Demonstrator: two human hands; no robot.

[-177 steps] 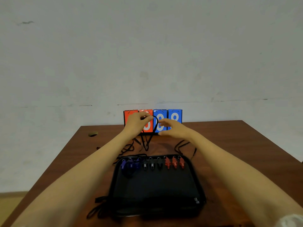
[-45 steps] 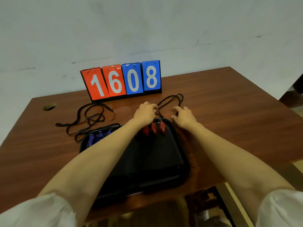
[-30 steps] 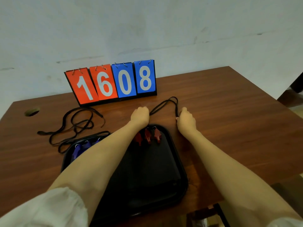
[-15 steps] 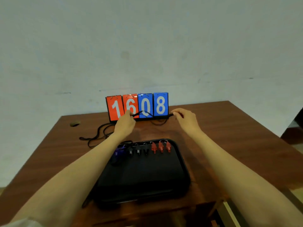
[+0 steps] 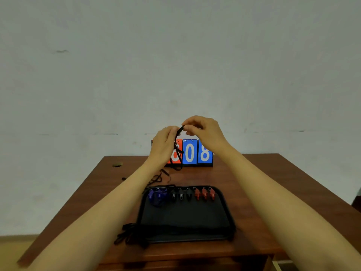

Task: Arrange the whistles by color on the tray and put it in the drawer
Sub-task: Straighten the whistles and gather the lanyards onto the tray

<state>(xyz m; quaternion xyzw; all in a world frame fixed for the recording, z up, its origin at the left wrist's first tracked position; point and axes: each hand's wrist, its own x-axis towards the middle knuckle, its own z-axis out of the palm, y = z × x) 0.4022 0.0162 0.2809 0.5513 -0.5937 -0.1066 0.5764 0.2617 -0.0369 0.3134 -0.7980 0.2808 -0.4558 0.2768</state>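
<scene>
- Up above the far part of the brown wooden tabletop [image 5: 254, 182], I see the left hand [image 5: 163, 148] and the right hand [image 5: 205, 133] raised close together, fingertips nearly meeting.
- Both are clamped on one thin black lanyard cord [image 5: 178, 133]. The right hand pinches its top loop between thumb and fingers. The left hand has its fingers curled round the strands just beside and below.
- From that pinch the cord hangs with its long axis roughly vertical. It drops beneath the left hand, in front of the orange-and-blue flip scoreboard [image 5: 197, 153]. I cannot trace its lower end to any whistle.
- Below both hands and nearer to me lies the flat black rectangular plastic tray [image 5: 185, 220], well apart from them. As I judge it, the next move is a descent toward me. Neither hand is clearly nearer, though the left sits lower.
- Along the tray's edge nearest the hands runs one row, lying left to right. It has blue plastic whistles [image 5: 158, 196] under the left hand, black plastic whistles [image 5: 180, 195] in the middle, and red plastic whistles [image 5: 204, 193] under the right hand.
- I count three red and three black. The blue ones blur into a cluster, seemingly three, but I cannot be sure.
- More loose black cords [image 5: 158, 178] lie on the tabletop between the left hand and the tray. Another bunch of black cord [image 5: 127, 233] spills off the tray's near left corner.
- No drawer shows, so that step is not yet done.
</scene>
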